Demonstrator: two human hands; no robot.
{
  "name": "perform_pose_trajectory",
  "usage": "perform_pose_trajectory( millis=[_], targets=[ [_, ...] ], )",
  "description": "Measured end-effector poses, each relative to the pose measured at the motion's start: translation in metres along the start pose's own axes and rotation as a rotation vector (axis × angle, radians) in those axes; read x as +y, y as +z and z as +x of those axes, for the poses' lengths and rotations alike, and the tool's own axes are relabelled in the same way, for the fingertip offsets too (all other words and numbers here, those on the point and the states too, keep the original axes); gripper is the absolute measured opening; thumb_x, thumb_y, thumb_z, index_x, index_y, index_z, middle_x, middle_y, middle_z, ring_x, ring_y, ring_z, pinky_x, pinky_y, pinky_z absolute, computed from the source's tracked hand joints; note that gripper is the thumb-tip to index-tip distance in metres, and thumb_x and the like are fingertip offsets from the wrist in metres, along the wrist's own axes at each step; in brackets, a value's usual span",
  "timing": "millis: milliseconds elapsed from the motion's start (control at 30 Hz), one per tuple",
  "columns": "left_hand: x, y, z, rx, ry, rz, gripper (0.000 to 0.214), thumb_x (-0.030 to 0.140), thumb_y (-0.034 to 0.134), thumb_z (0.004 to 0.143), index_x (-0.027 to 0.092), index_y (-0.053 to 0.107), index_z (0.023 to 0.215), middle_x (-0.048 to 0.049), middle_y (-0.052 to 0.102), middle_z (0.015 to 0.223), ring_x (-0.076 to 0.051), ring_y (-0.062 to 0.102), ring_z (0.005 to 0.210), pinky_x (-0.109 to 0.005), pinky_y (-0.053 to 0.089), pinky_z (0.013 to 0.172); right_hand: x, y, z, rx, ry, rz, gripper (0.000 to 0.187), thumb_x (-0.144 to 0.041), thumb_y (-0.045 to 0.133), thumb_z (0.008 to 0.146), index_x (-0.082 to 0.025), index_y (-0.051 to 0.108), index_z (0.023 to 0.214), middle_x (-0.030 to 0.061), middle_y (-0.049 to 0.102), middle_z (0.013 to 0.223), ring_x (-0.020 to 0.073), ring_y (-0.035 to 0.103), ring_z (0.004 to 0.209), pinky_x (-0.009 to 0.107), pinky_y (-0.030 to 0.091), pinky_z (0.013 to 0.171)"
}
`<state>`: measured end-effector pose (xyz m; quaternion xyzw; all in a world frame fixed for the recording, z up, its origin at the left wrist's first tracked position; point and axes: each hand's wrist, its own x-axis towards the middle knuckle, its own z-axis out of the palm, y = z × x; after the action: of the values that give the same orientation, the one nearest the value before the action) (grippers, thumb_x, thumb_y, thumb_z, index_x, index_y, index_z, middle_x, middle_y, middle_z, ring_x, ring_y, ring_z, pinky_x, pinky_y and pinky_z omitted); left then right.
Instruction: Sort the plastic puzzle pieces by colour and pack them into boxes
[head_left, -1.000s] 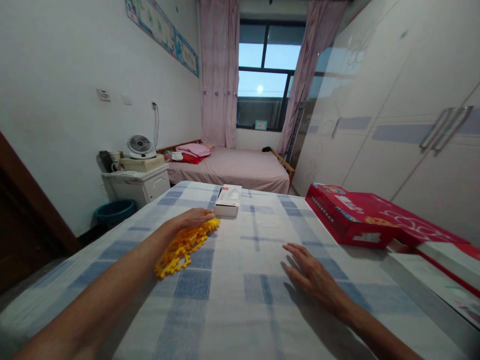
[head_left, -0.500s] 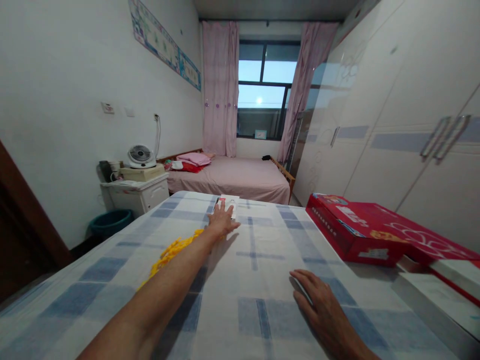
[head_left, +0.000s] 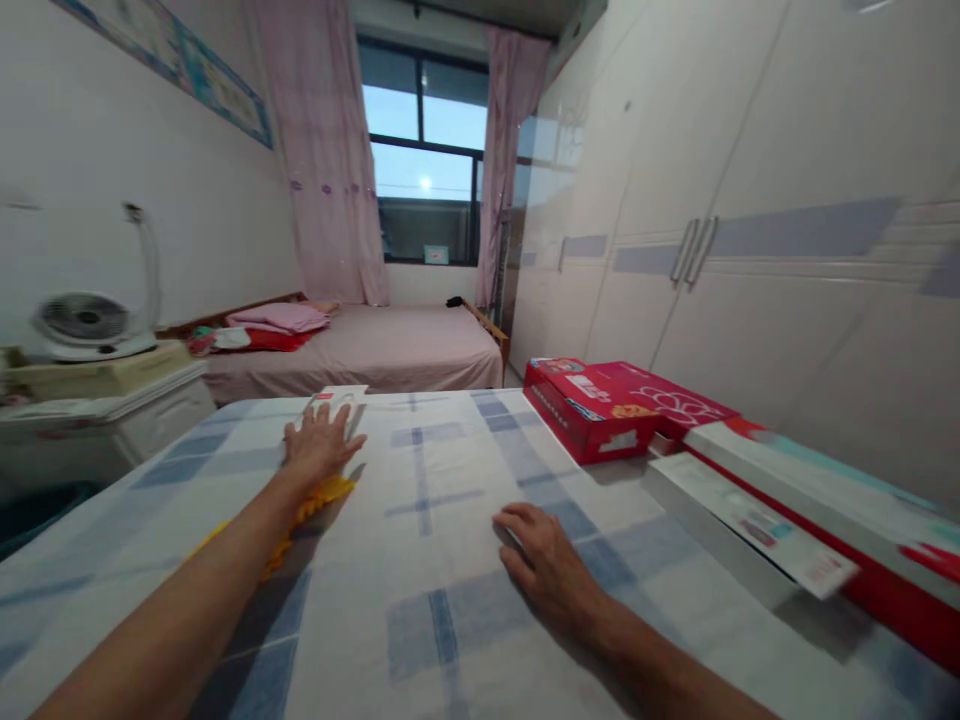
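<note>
At the far left, off the surface, a small white fan [head_left: 84, 322] sits on a cabinet. On the checked surface [head_left: 420, 640], the left hand [head_left: 319, 445] reaches to the far edge, its fingers [head_left: 330, 420] spread wide and laid flat on a small white box [head_left: 339, 398] there, gripping nothing. Just nearer, partly under the left wrist, lies a yellow plastic piece [head_left: 315, 495]. Around the middle, the right hand [head_left: 544, 565] rests palm down on the cloth, fingers loosely apart, holding nothing. Along the right edge lies a red box [head_left: 615, 405], with long white-and-red boxes [head_left: 757, 500] just beside it, closer in.
</note>
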<state>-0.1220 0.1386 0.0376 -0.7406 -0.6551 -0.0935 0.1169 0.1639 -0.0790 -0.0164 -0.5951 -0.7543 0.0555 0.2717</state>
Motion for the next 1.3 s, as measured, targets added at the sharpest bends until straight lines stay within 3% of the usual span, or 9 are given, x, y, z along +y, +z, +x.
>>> perform_pose_trajectory(
  millis=[133, 267, 400, 500, 600, 700, 900, 1033, 1300],
  targets=[
    [0.045, -0.007, -0.038, 0.040, 0.329, -0.096, 0.058, 0.047, 0.042, 0.085, 0.015, 0.049, 0.133, -0.0171, 0.040, 0.143, -0.036, 0.028, 0.136, -0.052, 0.030, 0.104, 0.002, -0.019, 0.001, 0.065, 0.043, -0.042, 0.038, -0.018, 0.049, 0.084, -0.017, 0.056, 0.122, 0.0117, 0.054, 0.128, 0.0211, 0.048, 0.120, 0.038, 0.038, 0.101],
    [0.078, -0.012, -0.105, 0.009, 0.557, -0.236, 0.054, 0.049, 0.046, 0.083, 0.021, 0.055, 0.129, -0.0113, 0.042, 0.144, -0.033, 0.030, 0.137, -0.049, 0.031, 0.107, 0.024, -0.070, -0.019, 0.303, 0.196, -0.306, 0.042, -0.025, 0.048, 0.086, -0.018, 0.050, 0.128, 0.0129, 0.049, 0.133, 0.0250, 0.042, 0.125, 0.044, 0.034, 0.101],
    [0.087, -0.008, -0.152, -0.055, 0.622, -0.337, 0.048, 0.044, 0.052, 0.080, 0.026, 0.059, 0.124, -0.0097, 0.045, 0.143, -0.032, 0.034, 0.135, -0.050, 0.035, 0.106, 0.071, -0.123, -0.070, 0.444, 0.428, -0.631, 0.047, -0.038, 0.047, 0.086, -0.016, 0.049, 0.128, 0.0156, 0.047, 0.135, 0.0323, 0.037, 0.127, 0.053, 0.033, 0.098],
    [0.089, -0.002, -0.165, -0.053, 0.611, -0.411, 0.045, 0.041, 0.053, 0.079, 0.024, 0.061, 0.121, -0.0112, 0.046, 0.142, -0.032, 0.037, 0.134, -0.050, 0.037, 0.106, 0.106, -0.143, -0.110, 0.408, 0.637, -0.716, 0.058, -0.051, 0.043, 0.085, -0.014, 0.049, 0.129, 0.0184, 0.049, 0.132, 0.0355, 0.042, 0.121, 0.057, 0.038, 0.092],
    [0.089, 0.008, -0.166, 0.011, 0.592, -0.488, 0.041, 0.037, 0.051, 0.081, 0.022, 0.062, 0.118, -0.0112, 0.047, 0.141, -0.031, 0.036, 0.135, -0.049, 0.037, 0.108, 0.130, -0.146, -0.135, 0.293, 0.801, -0.603, 0.067, -0.060, 0.039, 0.082, -0.015, 0.048, 0.131, 0.0180, 0.048, 0.134, 0.0361, 0.046, 0.119, 0.057, 0.044, 0.084],
    [0.087, 0.017, -0.163, 0.065, 0.577, -0.541, 0.038, 0.034, 0.049, 0.083, 0.021, 0.063, 0.115, -0.0120, 0.049, 0.139, -0.030, 0.036, 0.135, -0.048, 0.036, 0.108, 0.138, -0.143, -0.142, 0.273, 0.829, -0.555, 0.069, -0.062, 0.038, 0.080, -0.018, 0.048, 0.131, 0.0172, 0.045, 0.137, 0.0370, 0.043, 0.122, 0.059, 0.044, 0.083],
    [0.082, 0.027, -0.163, 0.093, 0.561, -0.587, 0.033, 0.030, 0.048, 0.084, 0.022, 0.063, 0.112, -0.0112, 0.052, 0.135, -0.028, 0.040, 0.132, -0.047, 0.038, 0.108, 0.133, -0.137, -0.140, 0.328, 0.723, -0.598, 0.057, -0.057, 0.041, 0.081, -0.024, 0.058, 0.124, 0.0147, 0.053, 0.124, 0.0362, 0.050, 0.110, 0.056, 0.045, 0.078],
    [0.083, 0.027, -0.163, 0.083, 0.546, -0.596, 0.031, 0.028, 0.047, 0.084, 0.020, 0.064, 0.109, -0.0125, 0.053, 0.134, -0.028, 0.042, 0.131, -0.046, 0.038, 0.108, 0.138, -0.133, -0.141, 0.318, 0.603, -0.518, 0.062, -0.055, 0.047, 0.077, -0.019, 0.056, 0.126, 0.0137, 0.056, 0.115, 0.0315, 0.053, 0.106, 0.049, 0.044, 0.088],
    [0.085, 0.019, -0.167, 0.051, 0.520, -0.630, 0.029, 0.023, 0.051, 0.082, 0.018, 0.064, 0.107, -0.0144, 0.051, 0.135, -0.028, 0.042, 0.130, -0.046, 0.036, 0.109, 0.125, -0.117, -0.144, 0.430, 0.521, -0.576, 0.047, -0.042, 0.028, 0.089, -0.022, 0.057, 0.121, 0.0129, 0.062, 0.112, 0.0312, 0.057, 0.105, 0.049, 0.043, 0.086]
  ],
)
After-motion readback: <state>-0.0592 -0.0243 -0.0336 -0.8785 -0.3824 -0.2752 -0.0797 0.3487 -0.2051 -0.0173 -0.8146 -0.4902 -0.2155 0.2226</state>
